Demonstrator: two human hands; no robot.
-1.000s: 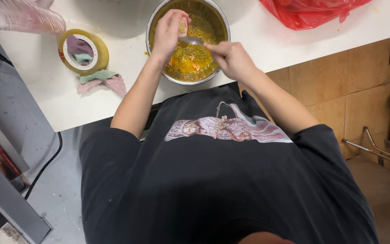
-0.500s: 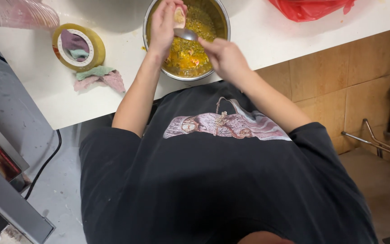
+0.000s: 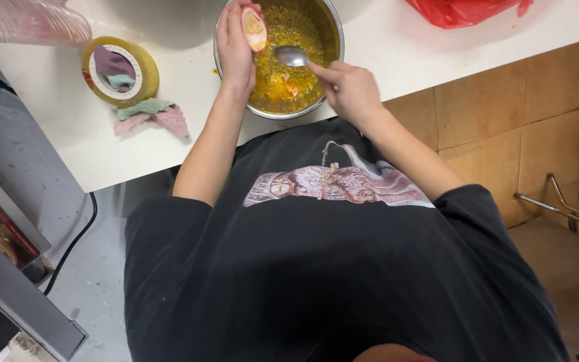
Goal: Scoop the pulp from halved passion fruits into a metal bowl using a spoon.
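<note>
Just left of spoon [image 3: 292, 55] — fruit half [image 3: 254, 28] in left grip [image 3: 234, 48]

the person wears a loose black short-sleeved t-shirt [image 3: 343, 281] with a pink, white and grey printed graphic [image 3: 336, 184] across the chest, both forearms bare below the sleeves, no rings or watch visible.

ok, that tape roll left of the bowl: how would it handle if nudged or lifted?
The tape roll lies flat on the white counter, so a nudge would probably slide it, not roll it. It looks like a stiff ring, likely light. The cloth scraps inside might spill out if lifted.
</note>
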